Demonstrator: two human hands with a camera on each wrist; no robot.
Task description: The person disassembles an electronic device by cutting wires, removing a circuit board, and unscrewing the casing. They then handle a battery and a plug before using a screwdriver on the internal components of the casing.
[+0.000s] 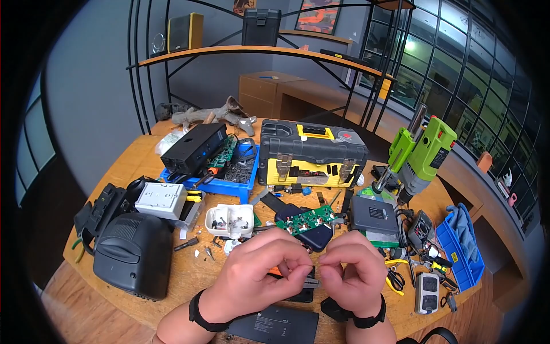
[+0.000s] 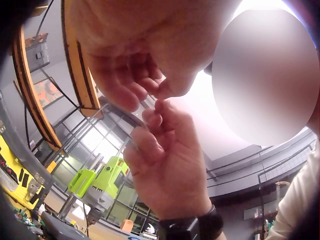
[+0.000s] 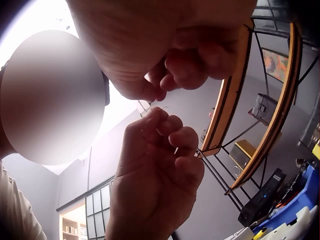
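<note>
Close together over the front of the table, my left hand (image 1: 255,272) and right hand (image 1: 356,274) each pinch with thumb and forefinger. A thin, pale strand (image 3: 165,107) shows at the fingertips in the right wrist view; most of what they pinch is hidden. Below the hands lie a dark, flat device (image 1: 307,294), partly covered, and a black, flat panel (image 1: 275,325) with printed text. Just beyond them, a green circuit board (image 1: 309,220) lies across a dark blue case (image 1: 317,238).
A white tray of small parts (image 1: 229,234) stands left of the board, near a black, rounded machine (image 1: 133,255). Behind are a blue bin (image 1: 226,190) and a yellow-black toolbox (image 1: 312,152). To the right stand a green drill (image 1: 427,155) and yellow-handled scissors (image 1: 395,281).
</note>
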